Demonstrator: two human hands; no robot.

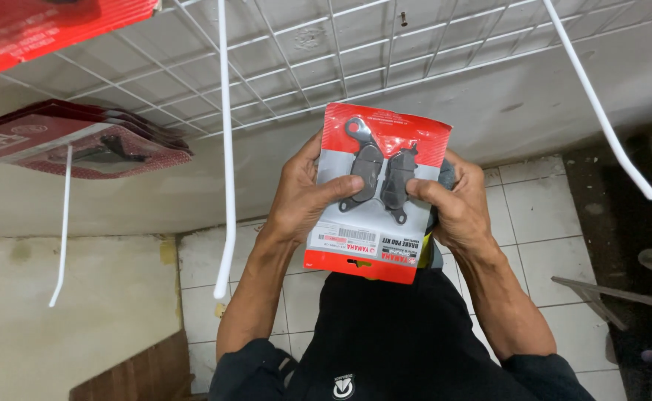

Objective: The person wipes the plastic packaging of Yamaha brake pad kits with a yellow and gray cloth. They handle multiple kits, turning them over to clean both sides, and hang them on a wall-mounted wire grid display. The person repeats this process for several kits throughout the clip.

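Head view shows the left hand (pixel 305 194) and right hand (pixel 454 204) each pinching a side of a flat red-and-grey plastic packet of dark brake pads (pixel 376 191), thumbs pressed on its front, just below the white wire grid panel (pixel 326 59), presumably to keep it facing the wearer.

Grey wall (pixel 534 96), white wire grid (pixel 304 67), white tiled floor (pixel 541 215)

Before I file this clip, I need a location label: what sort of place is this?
Probably a parts shop's display wall. Both hands hold a red blister pack of two dark metal pads; a white wire grid with long hooks covers the wall, and similar red packs hang alongside.
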